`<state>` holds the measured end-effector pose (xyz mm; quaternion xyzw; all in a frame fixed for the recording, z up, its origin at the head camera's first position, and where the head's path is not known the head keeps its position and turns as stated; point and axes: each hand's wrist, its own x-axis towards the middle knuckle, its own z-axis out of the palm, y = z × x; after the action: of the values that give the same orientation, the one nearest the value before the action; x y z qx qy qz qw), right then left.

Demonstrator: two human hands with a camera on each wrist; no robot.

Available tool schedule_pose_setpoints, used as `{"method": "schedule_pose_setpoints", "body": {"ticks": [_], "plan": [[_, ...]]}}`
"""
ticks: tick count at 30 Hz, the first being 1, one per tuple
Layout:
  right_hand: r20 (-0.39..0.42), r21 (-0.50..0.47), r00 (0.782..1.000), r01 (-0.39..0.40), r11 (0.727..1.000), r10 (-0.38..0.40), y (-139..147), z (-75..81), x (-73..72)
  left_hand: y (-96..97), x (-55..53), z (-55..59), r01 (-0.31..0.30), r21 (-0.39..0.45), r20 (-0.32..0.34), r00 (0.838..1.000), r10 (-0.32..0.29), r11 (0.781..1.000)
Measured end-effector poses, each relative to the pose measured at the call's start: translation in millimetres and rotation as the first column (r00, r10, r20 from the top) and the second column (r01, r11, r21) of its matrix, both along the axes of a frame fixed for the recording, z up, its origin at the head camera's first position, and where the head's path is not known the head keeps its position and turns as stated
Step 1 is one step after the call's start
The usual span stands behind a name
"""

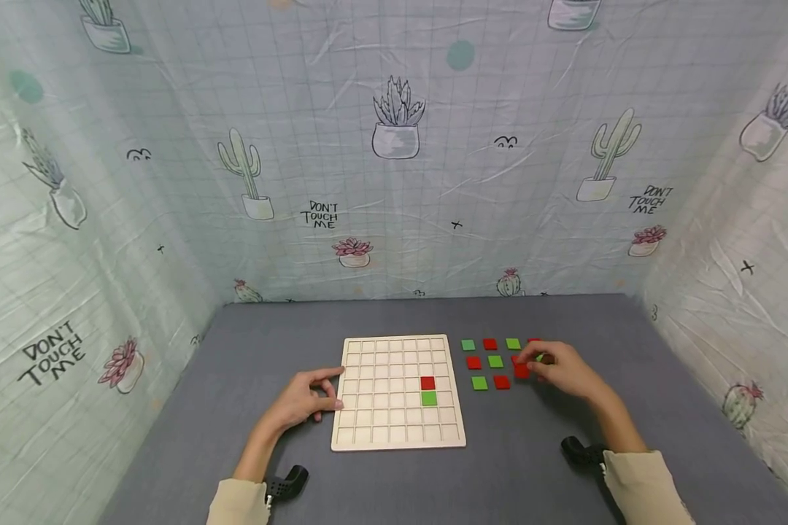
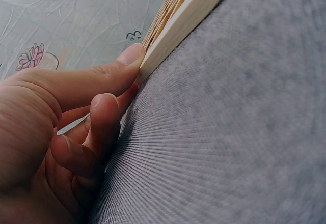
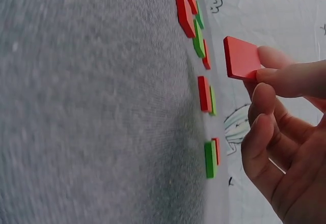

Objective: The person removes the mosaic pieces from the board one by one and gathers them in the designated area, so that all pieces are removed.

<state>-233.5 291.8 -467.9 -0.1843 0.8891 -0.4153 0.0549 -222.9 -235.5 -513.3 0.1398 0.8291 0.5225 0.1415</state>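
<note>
A pale wooden board (image 1: 377, 418) with a grid of square recesses lies flat. One red tile (image 1: 427, 383) and one green tile (image 1: 430, 399) sit in neighbouring recesses on its right side. My left hand (image 1: 305, 397) touches the board's left edge with thumb and index finger spread apart; the thumb (image 2: 102, 84) presses on the edge. Above the loose tiles, my right hand (image 1: 565, 368) pinches a red square tile (image 3: 242, 58) between thumb and fingers, off the table. Those fingers partly hide some tiles behind them.
Loose red and green tiles lie in rows right of the board, among them a green tile (image 1: 479, 383) and a red tile (image 1: 502, 382). The grey tabletop (image 1: 394, 488) meets a patterned curtain (image 1: 460, 248) at the back and sides.
</note>
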Motion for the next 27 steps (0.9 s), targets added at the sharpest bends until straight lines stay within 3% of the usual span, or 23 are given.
{"method": "schedule_pose_setpoints", "body": {"ticks": [27], "plan": [[0.057, 0.105, 0.998, 0.005, 0.994, -0.011, 9.2, -12.4, -2.9, 1.4, -0.9, 0.9, -0.009, -0.017, 0.002, 1.0, 0.009, 1.0]]}}
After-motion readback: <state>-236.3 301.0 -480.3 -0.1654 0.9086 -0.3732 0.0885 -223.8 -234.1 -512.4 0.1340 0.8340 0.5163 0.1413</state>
